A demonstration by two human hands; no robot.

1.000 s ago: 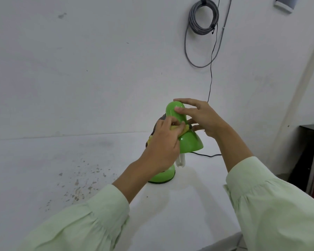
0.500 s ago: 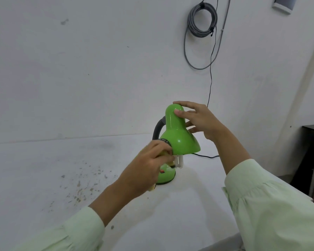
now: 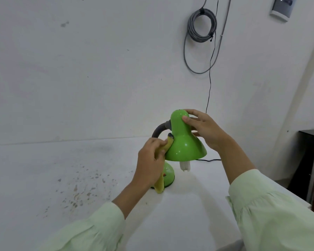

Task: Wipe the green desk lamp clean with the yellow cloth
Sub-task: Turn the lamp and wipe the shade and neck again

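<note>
Lamp shade under the cloth

Head view: we have the green lamp standing on the white table, toward its back edge near the wall, with its round base flat on the surface and the shade tipped down over a white bulb. Our left hand is closed around the yellow cloth, pressing it against the left side of the shade; a loose tail of cloth hangs down past the base. Our right hand rests open against the top of the shade, fingers spread on the dome, steadying rather than clasping.

We judge the wiping of the shade is under way. Next, we would need to carry the cloth around the shade's front and rim, then on to the grey neck and the base, while the right hand keeps the lamp from swivelling or tipping.

No containers show on the table, so nothing is held in one.
</note>
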